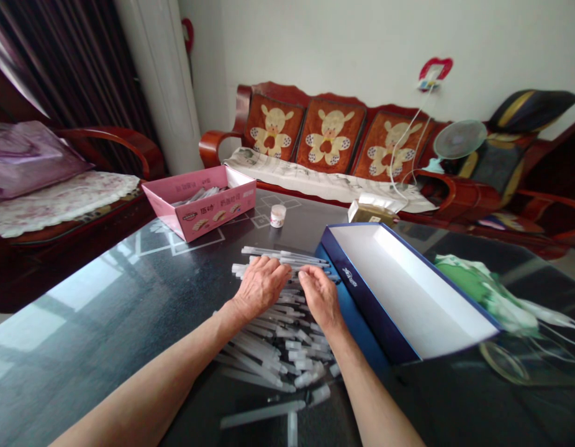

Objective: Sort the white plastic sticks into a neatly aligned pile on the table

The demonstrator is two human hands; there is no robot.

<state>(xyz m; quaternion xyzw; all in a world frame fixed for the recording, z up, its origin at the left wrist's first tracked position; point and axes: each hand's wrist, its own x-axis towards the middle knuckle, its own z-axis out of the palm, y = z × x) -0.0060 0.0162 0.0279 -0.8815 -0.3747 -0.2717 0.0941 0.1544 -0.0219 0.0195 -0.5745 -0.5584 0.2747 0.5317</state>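
Observation:
My left hand (263, 282) is closed around a whitish translucent pen barrel (237, 270), whose end shows to the left of the fingers. Just to its right, the fingertips of my right hand (318, 289) are pinched together; what sits between them is too small to make out. Beyond both hands several pale pen barrels (282, 253) lie side by side. Under and in front of the hands spreads a loose pile of pen barrels (257, 354), with short frosted pen caps (306, 363) on its right side. One barrel (264, 414) lies apart, nearest me.
A pink box (217, 214) with pale sticks inside stands at the back left of the dark table (96, 316). A small white jar (278, 216) stands behind the pens. A blue box with white inside (375, 298) lies right, near a tissue pack (371, 211) and green cloth (483, 288).

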